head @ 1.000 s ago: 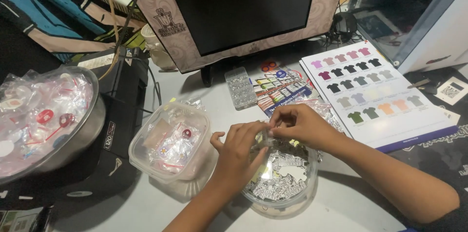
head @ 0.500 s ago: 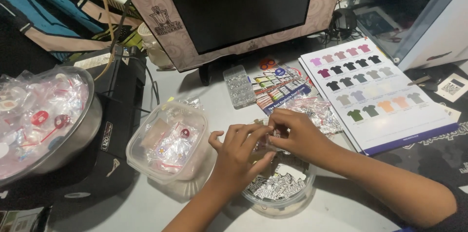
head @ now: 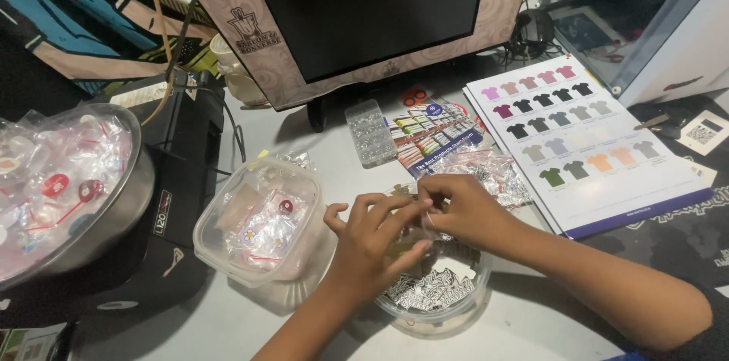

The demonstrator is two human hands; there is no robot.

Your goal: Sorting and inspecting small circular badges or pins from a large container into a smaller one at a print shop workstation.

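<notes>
Pinched together over a round clear bowl (head: pixel 437 296) of small printed slips, both hands meet fingertip to fingertip. From my remote seat, the left hand (head: pixel 376 243) curls its fingers closed on something too small to make out; the right hand (head: pixel 463 209) closes its grip against it. A square tub (head: pixel 258 220) of wrapped trinkets sits just left on the desk (head: pixel 228 323).

Under the fingers (head: pixel 395 217) sits a clear round tub (head: pixel 456 315) of black-and-white printed slips. Left of them, a see-through square box (head: pixel 228 255) holds clear packets with red and white bits. Right of them lies a white chart (head: pixel 607 179) with rows of pink, black, grey, peach and green shirts, edged in blue.
</notes>
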